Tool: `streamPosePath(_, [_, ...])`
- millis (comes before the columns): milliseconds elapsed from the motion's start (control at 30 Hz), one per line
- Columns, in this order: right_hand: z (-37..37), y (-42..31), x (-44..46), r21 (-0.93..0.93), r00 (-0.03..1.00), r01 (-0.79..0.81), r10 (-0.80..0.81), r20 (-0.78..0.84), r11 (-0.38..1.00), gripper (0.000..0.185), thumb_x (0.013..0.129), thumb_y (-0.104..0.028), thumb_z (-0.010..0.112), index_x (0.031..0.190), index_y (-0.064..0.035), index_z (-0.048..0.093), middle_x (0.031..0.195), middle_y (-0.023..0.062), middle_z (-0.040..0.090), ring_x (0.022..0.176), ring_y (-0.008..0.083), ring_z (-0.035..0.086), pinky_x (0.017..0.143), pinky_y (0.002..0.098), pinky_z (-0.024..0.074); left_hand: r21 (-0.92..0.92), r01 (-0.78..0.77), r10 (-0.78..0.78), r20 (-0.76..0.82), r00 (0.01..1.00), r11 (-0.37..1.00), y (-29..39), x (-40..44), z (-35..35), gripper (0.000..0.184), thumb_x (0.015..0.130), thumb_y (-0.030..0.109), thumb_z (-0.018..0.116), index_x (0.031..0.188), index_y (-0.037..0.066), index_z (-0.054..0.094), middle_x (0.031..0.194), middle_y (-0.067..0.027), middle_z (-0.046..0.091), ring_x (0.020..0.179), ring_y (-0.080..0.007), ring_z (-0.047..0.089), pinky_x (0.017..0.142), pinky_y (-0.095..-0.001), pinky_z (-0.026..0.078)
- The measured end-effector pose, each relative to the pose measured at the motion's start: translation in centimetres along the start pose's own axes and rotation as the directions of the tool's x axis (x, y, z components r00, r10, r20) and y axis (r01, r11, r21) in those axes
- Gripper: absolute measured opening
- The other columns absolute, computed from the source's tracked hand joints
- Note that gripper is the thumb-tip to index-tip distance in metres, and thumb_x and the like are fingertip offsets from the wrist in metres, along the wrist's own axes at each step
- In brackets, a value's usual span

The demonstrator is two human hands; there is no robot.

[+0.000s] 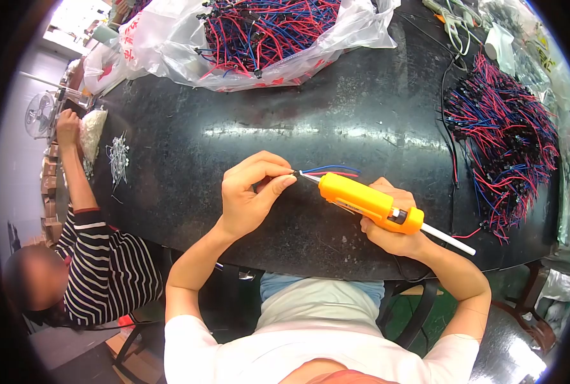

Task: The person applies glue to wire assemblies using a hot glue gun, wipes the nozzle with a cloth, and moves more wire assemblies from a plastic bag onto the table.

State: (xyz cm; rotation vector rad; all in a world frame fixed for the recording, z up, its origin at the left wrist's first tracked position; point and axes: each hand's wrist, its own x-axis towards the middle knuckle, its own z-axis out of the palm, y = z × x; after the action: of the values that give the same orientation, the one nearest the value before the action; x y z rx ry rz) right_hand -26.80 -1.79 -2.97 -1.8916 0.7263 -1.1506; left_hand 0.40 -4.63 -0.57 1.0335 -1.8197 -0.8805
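Note:
My left hand (254,192) pinches a small black connector (296,174) between thumb and fingertips. From the connector, a blue wire and a red wire (336,171) stretch to the right. My right hand (390,221) is wrapped round a yellow glue gun (362,198), whose metal nozzle points left and meets or nearly meets the connector. A white glue stick (450,240) sticks out of the gun's back end.
A plastic bag (170,54) of red and blue wired parts lies at the table's far side. Another heap of wired parts (506,121) is on the right, beside a black cable (448,128). At left, a person in a striped top (112,269) sits near white pieces (118,159).

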Motion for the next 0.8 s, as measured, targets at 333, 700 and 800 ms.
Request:
streamPosePath(333, [0.2, -0.13, 0.04, -0.02, 1.0, -0.001, 0.0, -0.021, 1.0, 0.016, 0.063, 0.004, 0.065, 0.072, -0.0046, 0.054, 0.063, 0.004, 0.05, 0.056, 0.0227, 0.049, 0.061, 0.0354, 0.0371, -0.032, -0.03, 0.029, -0.013, 0.999, 0.999, -0.21, 0.04, 0.18, 0.008, 0.088, 0.001, 0.07, 0.087, -0.007, 0.068, 0.089, -0.0114, 0.067, 0.066, -0.0098, 0.056, 0.055, -0.0221, 0.042])
streamPosePath(700, [0.13, -0.19, 0.0, -0.018, 1.0, 0.002, -0.002, -0.007, 1.0, 0.015, 0.062, 0.003, 0.064, 0.07, -0.0043, 0.053, 0.062, 0.0044, 0.049, 0.056, 0.0229, 0.049, 0.061, 0.0354, 0.0373, -0.053, -0.029, 0.027, -0.026, 0.999, 0.998, -0.27, 0.0, 0.17, 0.01, 0.09, 0.003, 0.069, 0.087, -0.006, 0.068, 0.089, -0.0111, 0.067, 0.064, -0.0081, 0.054, 0.054, -0.0207, 0.042])
streamPosePath(800, [0.08, -0.22, -0.04, -0.009, 1.0, -0.004, 0.004, -0.002, 1.0, 0.015, 0.062, 0.003, 0.064, 0.071, -0.0045, 0.054, 0.063, 0.0043, 0.05, 0.057, 0.0229, 0.05, 0.061, 0.0353, 0.0375, -0.064, -0.024, 0.023, -0.026, 0.999, 0.998, -0.3, -0.03, 0.13, 0.011, 0.091, 0.004, 0.068, 0.087, -0.006, 0.068, 0.089, -0.011, 0.067, 0.064, -0.0081, 0.054, 0.055, -0.0209, 0.042])
